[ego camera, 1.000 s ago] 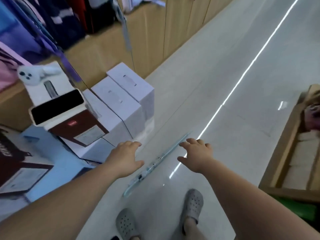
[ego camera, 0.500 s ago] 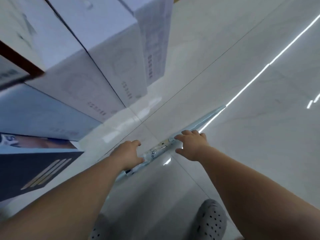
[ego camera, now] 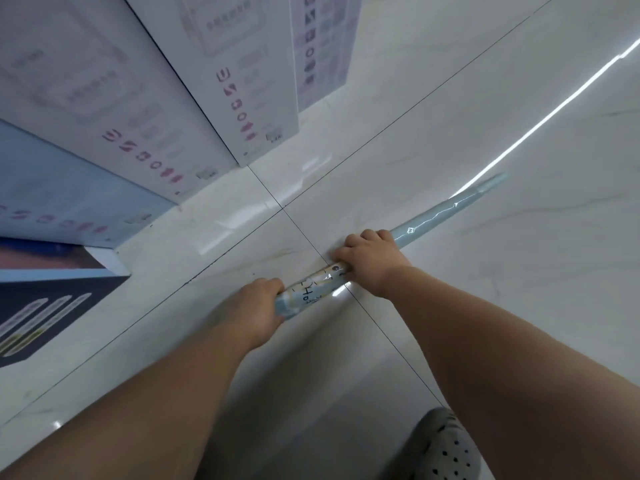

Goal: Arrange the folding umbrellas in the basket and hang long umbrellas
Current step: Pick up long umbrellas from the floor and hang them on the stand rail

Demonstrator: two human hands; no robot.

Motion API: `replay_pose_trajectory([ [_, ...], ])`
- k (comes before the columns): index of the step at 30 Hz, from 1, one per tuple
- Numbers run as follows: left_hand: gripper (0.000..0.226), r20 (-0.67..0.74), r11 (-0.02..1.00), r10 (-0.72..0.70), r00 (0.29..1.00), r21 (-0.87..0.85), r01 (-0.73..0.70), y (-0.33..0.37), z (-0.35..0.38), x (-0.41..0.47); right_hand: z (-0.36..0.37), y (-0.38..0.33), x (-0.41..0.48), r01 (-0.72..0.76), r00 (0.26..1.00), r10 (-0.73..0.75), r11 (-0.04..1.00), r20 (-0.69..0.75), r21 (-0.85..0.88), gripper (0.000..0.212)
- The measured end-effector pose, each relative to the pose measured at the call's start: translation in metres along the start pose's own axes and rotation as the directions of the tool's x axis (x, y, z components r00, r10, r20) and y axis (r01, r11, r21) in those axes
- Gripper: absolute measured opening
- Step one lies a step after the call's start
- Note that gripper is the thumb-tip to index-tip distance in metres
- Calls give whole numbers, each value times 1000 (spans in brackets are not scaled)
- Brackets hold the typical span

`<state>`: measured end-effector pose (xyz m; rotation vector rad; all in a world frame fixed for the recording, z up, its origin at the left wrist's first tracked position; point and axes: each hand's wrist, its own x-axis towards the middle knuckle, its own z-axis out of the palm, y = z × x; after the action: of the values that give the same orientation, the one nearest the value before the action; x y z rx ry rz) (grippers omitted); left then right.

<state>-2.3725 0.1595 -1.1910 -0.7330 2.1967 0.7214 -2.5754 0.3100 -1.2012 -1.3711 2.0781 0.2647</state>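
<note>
Observed: one long umbrella, pale blue and sheathed in clear glossy wrap, running on a diagonal from the lower centre of the frame up toward the right. Its narrow tip points to the upper right. A printed label with dark lettering sits on the thicker stretch between my two hands.

My left hand, at lower centre, grips the near end of the umbrella, its fingers wrapped round the shaft. My right hand, just right of centre, grips further up the shaft, the knuckles on top and the digits curled over it. Both holds are narrow and closed on the umbrella. The two hands are near one another but apart, the label between them.

The umbrella lies low over the white tiled floor; I cannot tell whether it touches the tiles. Dark grout lines cross beneath my right hand. A bright strip of reflected light runs across the tiles at upper right.

Noted at upper left: white cartons printed with rows of pink symbols, standing on the floor. Below them at the left edge, a pale blue carton, and at lower left a dark box. At the bottom right, a grey perforated clog.
</note>
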Motion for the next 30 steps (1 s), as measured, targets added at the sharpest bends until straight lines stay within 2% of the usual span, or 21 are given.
replay_pose_trajectory([
  [5,24,-23,1000,-10,1000,-7,10,11,-10,-23,-20,-5,-21,19,1000,-19,1000,13,11,14],
  [7,29,-43,999,-32,999,-37,30,20,-22,-41,-40,-5,-43,8,998,-12,998,63,66,14],
  [10,31,-75,984,-56,996,-174,42,38,-50,-82,-79,-7,-98,-73,994,55,975,93,209,14],
  [12,30,-74,971,-22,997,-239,4,57,-79,-120,-110,-9,-145,-99,993,79,961,87,259,15],
  [17,29,-29,955,107,994,-275,-111,114,-170,-239,-218,-22,-281,-136,990,135,921,29,366,16],
  [20,33,-20,952,172,985,-252,-171,151,-242,-325,-302,-36,-366,-118,987,151,903,-50,413,15],
  [23,32,-77,955,195,978,-210,-207,187,-315,-414,-384,-52,-446,-85,979,159,886,-127,455,14],
  [27,31,-217,951,257,942,-117,-287,229,-397,-521,-474,-74,-531,-37,953,182,862,-241,505,13],
  [30,34,-399,948,309,863,54,-314,249,-439,-581,-520,-91,-572,-12,917,226,839,-328,544,11],
])
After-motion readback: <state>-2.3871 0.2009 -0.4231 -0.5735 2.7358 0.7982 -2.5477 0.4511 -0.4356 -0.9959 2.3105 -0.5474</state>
